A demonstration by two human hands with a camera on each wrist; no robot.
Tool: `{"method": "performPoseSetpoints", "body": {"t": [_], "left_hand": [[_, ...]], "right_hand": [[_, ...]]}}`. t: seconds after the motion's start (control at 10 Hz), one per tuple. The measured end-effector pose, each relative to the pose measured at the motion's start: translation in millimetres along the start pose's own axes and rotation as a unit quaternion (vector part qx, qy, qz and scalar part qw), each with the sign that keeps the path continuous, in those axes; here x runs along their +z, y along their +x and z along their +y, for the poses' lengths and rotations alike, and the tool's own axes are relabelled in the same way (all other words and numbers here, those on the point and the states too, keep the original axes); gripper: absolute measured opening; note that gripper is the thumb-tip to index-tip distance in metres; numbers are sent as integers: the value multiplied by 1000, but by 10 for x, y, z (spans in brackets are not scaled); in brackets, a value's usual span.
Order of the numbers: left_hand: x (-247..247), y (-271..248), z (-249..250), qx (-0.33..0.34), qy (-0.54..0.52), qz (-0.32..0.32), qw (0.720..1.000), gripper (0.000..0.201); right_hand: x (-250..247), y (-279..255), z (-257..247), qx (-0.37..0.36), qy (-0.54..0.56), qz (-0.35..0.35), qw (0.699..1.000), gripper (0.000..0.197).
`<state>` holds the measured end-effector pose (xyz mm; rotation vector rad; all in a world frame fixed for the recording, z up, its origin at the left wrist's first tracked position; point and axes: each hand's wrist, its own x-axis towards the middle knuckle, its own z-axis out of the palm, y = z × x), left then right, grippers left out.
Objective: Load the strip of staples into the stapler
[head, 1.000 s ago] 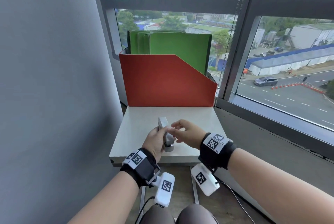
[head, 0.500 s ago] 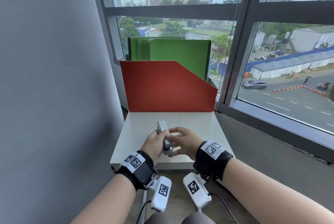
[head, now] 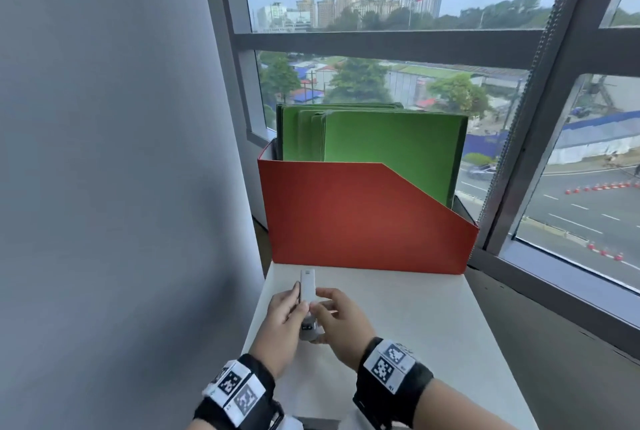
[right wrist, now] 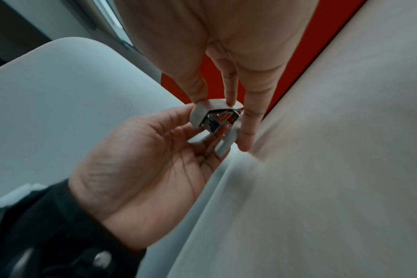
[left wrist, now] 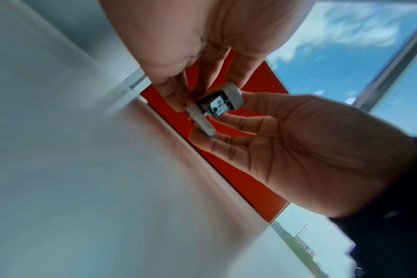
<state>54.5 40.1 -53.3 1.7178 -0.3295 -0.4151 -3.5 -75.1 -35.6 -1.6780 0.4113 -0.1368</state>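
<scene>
Both hands pinch stapler above table

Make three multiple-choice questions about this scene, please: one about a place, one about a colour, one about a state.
1. Where is the stapler?
A. Inside the file box
B. Between both hands, above the table
C. On the window sill

2. What colour are the folders standing in the file box?
A. Green
B. Yellow
C. Black

3. What is the state of the stapler?
A. Lying alone on the table
B. Hinged open, its metal inside showing
C. Wrapped in paper

Answers:
1. B: in the head view the left hand and right hand both hold it over the white table.
2. A: green folders rise above the box's red front wall.
3. B: in the left wrist view the stapler's two halves stand apart and the metal channel shows between them at its near end.
</scene>
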Motion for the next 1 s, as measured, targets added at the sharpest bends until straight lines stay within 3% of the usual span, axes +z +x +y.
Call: {"method": "performPoseSetpoints", "body": {"t": [0.5,0.8,1.0], "left_hand": [[-182,585,9,-92,26,9,995,44],[-196,538,-10,-111,57,2,992,46],[-209,495,131,-115,68,23,991,51]], "right_hand": [[143,690,-56,35,-118,0,992,38],[131,655,-61,41,-122,-33,991,35],[-21,578,-143,51,-167,-63,983,52]]}}
